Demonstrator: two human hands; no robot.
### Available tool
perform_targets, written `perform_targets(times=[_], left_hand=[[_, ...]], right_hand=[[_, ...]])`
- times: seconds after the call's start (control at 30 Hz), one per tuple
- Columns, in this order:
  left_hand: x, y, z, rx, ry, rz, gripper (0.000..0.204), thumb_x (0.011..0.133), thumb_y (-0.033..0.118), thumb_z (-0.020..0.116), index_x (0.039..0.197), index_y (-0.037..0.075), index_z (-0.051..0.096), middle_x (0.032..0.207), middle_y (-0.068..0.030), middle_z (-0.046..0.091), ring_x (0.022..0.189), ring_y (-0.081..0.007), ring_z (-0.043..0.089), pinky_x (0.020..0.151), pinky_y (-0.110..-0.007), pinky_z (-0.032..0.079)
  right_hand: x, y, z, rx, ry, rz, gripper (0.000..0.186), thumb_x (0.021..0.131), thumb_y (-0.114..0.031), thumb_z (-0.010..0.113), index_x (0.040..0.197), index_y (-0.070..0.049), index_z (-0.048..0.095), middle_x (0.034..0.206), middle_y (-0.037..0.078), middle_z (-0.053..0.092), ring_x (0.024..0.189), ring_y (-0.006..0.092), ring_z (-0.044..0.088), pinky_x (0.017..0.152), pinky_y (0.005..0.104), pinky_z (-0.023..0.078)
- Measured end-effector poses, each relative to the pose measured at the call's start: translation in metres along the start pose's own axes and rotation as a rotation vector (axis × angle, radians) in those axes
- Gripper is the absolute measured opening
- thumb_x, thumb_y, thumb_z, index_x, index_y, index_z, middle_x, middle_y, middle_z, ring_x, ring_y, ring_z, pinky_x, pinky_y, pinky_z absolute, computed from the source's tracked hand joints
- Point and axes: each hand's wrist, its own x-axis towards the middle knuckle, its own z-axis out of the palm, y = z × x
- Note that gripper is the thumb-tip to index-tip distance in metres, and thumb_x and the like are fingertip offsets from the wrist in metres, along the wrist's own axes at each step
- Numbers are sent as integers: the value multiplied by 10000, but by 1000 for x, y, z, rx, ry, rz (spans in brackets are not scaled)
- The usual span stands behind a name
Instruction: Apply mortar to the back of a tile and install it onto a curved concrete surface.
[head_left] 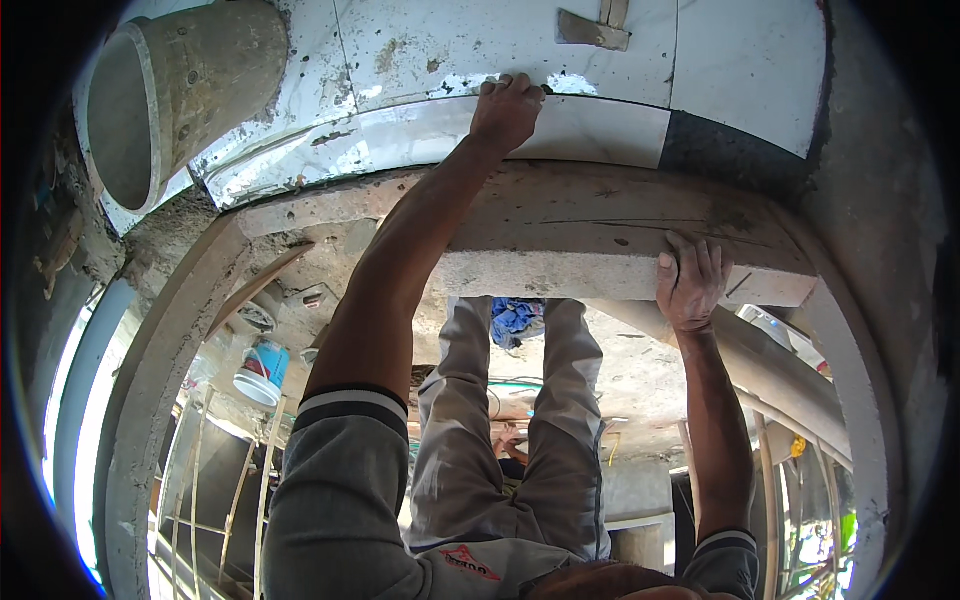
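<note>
My left hand [508,112] is at the upper edge of a pale tile strip [420,132], its fingers bent and closed. A small dark bit shows beside the fingertips, but I cannot make out what they hold. Behind the strip lie larger white marbled tiles [510,45], spotted with dirt and wet patches. My right hand [692,280], dusty and pale at the fingers, leans on the front edge of a thick concrete ledge [560,215]. Its fingers lie over the top, slightly apart, and grip no separate thing.
A large grey pipe section [205,85] stands on the tiles at left. An L-shaped scrap [595,32] lies at the back. Below the ledge are a blue-and-white bucket [262,372], a blue cloth [513,318] and bamboo poles [265,470]. Another person's hand [508,438] shows lower down.
</note>
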Motion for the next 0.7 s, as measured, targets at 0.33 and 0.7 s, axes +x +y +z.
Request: perform_targets(times=[0.33,0.7], left_hand=[[-53,-38,-8,-323,254,-163,331,786,151,580,1088,15,581,1163,-191,521,1108,-341,481,939,-405,396],[-150,-150,-15,-302,119,-955,377,745,127,476,1089,87,626,1052,-192,613,1028,-331,548,920,-400,420]], right_hand=[[9,-3,-13,86,-51,65,301,884,-320,489,996,-73,620,899,100,616,834,274,555,760,390,393],[139,105,93,140,-697,348,458,805,-282,567,1107,59,522,1038,223,593,972,314,580,825,388,437]])
